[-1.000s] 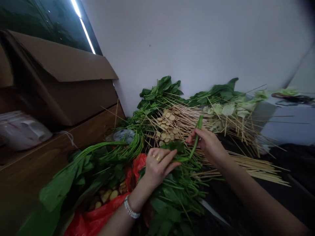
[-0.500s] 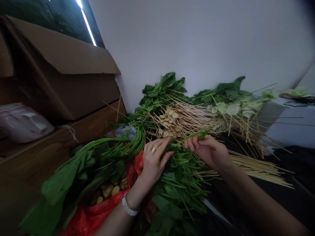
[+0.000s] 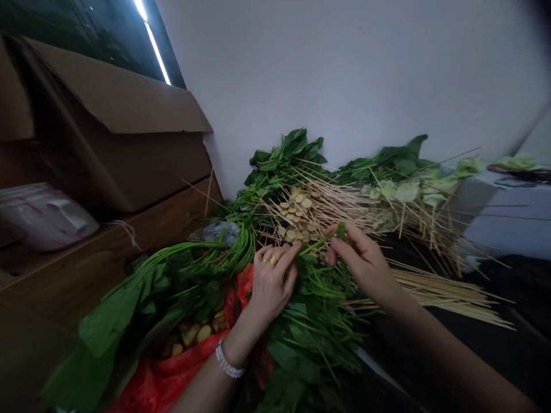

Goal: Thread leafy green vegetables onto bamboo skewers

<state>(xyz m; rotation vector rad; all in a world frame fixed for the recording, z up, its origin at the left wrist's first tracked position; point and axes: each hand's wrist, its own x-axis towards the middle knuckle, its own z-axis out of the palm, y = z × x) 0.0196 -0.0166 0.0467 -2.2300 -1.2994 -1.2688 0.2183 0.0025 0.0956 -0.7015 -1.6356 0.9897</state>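
Note:
My left hand point(image 3: 272, 281), with a ring and a beaded bracelet, pinches one end of a green leafy stem point(image 3: 317, 245) between thumb and fingers. The fingers of my right hand point(image 3: 368, 263) are closed on the same stem further along, where a leafy part bends upward. Both hands are above a pile of leafy greens point(image 3: 310, 332). Behind them lie skewered pale round slices point(image 3: 295, 232), which look like potato. A red plastic bag point(image 3: 166, 373) with similar slices sits beside my left forearm.
More greens point(image 3: 124, 304) lie at the left. Loose bamboo skewers point(image 3: 447, 295) rest on black plastic at the right. Skewered pale green leaves point(image 3: 407, 191) and bundled greens point(image 3: 297, 146) lean near the wall. A cardboard box point(image 3: 129, 166) and a white container point(image 3: 47, 218) stand left.
My right hand has shifted slightly left and turned, so the leafy end of the stem now bends upright. My left hand has stayed nearly in place, its fingers more closed.

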